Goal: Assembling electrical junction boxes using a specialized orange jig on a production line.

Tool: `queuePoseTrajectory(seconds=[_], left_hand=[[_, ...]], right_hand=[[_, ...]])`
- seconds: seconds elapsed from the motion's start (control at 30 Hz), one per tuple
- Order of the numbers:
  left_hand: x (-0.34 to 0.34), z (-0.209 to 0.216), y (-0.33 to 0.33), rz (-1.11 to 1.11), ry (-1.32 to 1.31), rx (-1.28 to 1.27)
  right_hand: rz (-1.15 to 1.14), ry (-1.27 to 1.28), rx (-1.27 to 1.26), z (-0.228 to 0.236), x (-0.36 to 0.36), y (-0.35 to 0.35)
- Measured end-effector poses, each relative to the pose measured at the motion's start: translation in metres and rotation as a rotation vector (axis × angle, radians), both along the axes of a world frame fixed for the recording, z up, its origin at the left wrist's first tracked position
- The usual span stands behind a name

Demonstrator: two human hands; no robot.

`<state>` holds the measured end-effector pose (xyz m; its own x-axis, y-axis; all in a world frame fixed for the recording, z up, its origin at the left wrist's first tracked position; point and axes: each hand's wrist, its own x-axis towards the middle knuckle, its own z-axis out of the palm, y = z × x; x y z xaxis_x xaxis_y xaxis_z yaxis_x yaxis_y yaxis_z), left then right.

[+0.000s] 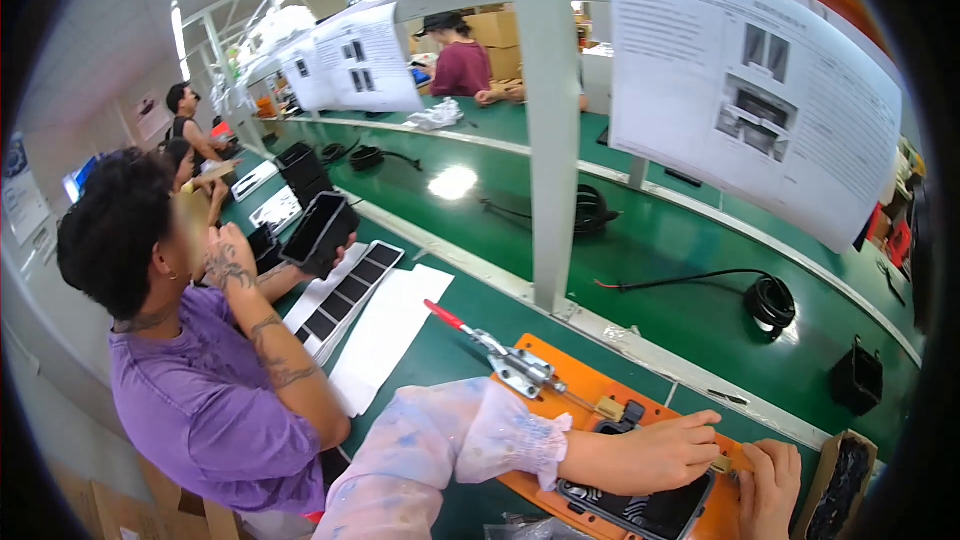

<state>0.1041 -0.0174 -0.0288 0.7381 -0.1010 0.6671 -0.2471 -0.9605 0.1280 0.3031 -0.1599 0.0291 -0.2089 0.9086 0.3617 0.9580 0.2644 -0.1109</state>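
An orange fixture plate [540, 348] lies on the bench in front of me. Bolted to its far left end is a toggle clamp [522, 372] with a red handle; its rod ends in a brass-coloured block. A black rectangular housing [690, 512] sits on the plate, partly covered by my left hand [640, 455]. That hand reaches across it, palm down, fingers stretched and slightly bent near a second brass-coloured block [722, 463]. At the plate's right end my right hand [770, 488] has its fingers curled together; whatever is under them is hidden.
Left of me a person in purple [210, 410] holds a black housing [320, 232]. White sheets [385, 340] lie between us. Beyond a metal post [545, 140] are coiled black cables [768, 302] and a black box [857, 378]. A cardboard box [838, 485] stands right of my hands.
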Motion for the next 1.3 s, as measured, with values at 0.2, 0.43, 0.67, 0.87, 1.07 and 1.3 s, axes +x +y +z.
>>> queuePoseTrajectory(seconds=[0.2,0.43,0.67,0.87,1.07,1.3], left_hand=[[-0.034,0.038,0.016,0.124,0.064,-0.047],[-0.186,0.039,0.075,1.177,-0.320,-0.428],[-0.244,-0.040,0.088,1.317,-0.495,-1.057],[-0.230,-0.022,0.089,0.867,-1.008,-1.289],[-0.190,0.021,0.070,0.794,-0.868,-0.997],[-0.138,0.018,0.027,0.799,-0.433,-0.536]], right_hand=[[-0.002,-0.023,0.095,0.011,-0.027,0.021],[0.386,0.089,-0.031,-0.006,-0.064,0.070],[0.461,0.098,-0.027,-0.024,-0.081,0.084],[0.457,0.145,-0.033,-0.027,-0.080,0.090],[0.439,0.139,-0.025,-0.040,-0.081,0.088],[0.435,0.131,0.009,-0.028,-0.084,0.077]])
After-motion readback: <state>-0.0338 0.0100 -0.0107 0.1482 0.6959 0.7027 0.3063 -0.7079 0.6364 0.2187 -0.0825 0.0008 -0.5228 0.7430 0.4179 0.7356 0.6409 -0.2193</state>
